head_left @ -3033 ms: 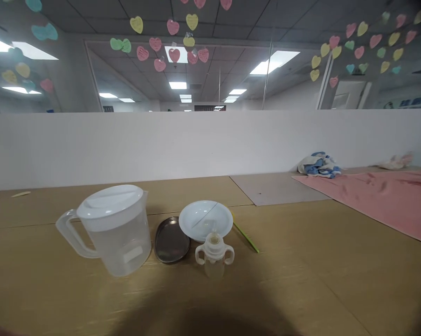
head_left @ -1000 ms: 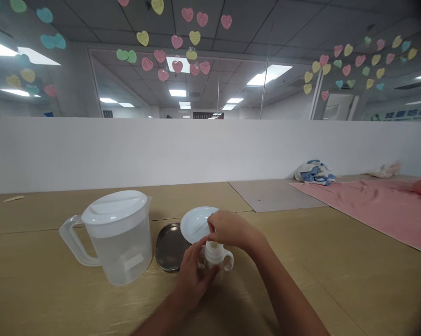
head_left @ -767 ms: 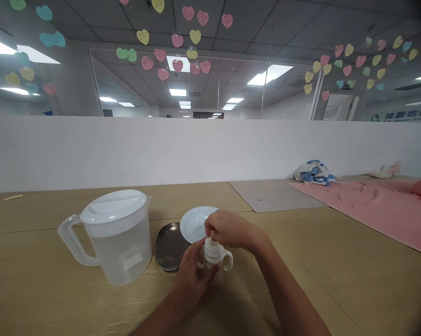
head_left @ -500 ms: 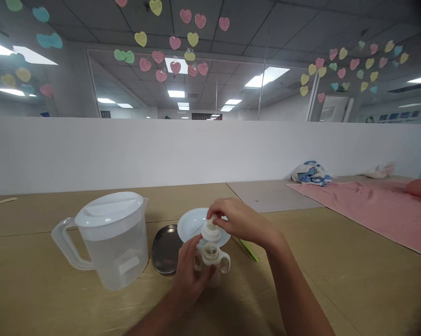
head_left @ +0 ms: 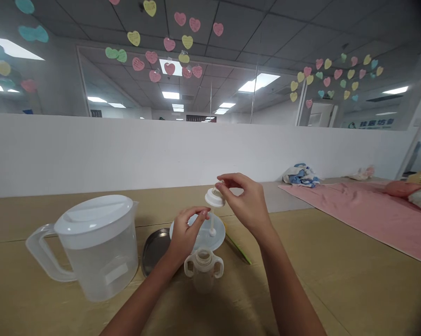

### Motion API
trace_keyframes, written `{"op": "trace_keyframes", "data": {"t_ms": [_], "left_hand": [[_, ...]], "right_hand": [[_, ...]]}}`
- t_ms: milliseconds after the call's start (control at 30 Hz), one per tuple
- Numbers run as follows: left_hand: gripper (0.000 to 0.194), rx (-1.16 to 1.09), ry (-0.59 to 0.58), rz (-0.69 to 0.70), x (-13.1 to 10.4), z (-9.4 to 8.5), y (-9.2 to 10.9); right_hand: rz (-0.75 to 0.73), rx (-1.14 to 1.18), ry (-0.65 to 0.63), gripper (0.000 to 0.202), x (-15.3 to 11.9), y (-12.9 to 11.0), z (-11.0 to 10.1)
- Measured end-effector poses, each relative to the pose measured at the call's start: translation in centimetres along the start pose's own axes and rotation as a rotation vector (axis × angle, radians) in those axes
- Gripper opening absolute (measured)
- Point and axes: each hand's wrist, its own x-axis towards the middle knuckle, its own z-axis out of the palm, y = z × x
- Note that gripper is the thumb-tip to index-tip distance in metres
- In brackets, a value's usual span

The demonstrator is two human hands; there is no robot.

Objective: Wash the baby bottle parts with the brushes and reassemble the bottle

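My right hand [head_left: 245, 198] pinches the nipple top of a white baby bottle cap [head_left: 215, 198], holding it up in the air. From the cap's underside hangs a thin straw with a small white weight [head_left: 212, 232] at its end, over the light blue bowl [head_left: 199, 240]. My left hand [head_left: 187, 231] is beside the straw, with thumb and forefinger reaching toward it and nothing visible between them. Below, a clear two-handled baby bottle [head_left: 203, 270] stands upright on the table, its mouth uncovered and no hand on it.
A large lidded plastic pitcher [head_left: 101, 252] stands at left. Partly behind my left arm lies a dark metal tray [head_left: 154, 249]. A thin green stick [head_left: 240, 247] rests right of the bowl. Farther right are a pink cloth [head_left: 343, 205] and a crumpled blue-white cloth [head_left: 301, 176].
My right hand has lifted the cap up and away from the bottle, bringing the straw into view. My left hand has let go of the bottle and risen toward the straw.
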Motion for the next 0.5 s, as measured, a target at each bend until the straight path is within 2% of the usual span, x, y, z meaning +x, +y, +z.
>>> {"op": "trace_keyframes", "data": {"t_ms": [167, 300, 500], "left_hand": [[0.026, 0.01, -0.077, 0.016, -0.4, 0.0, -0.4], [0.023, 0.064, -0.088, 0.006, -0.3, 0.0, 0.0], [0.025, 0.112, -0.093, -0.041, 0.0, -1.0, 1.1]], "right_hand": [[0.035, -0.039, -0.048, 0.016, 0.0, 0.4, 0.7], [0.051, -0.053, -0.053, 0.016, -0.1, 0.4, 1.0], [0.092, -0.048, -0.031, 0.019, 0.0, 0.4, 0.3]]}}
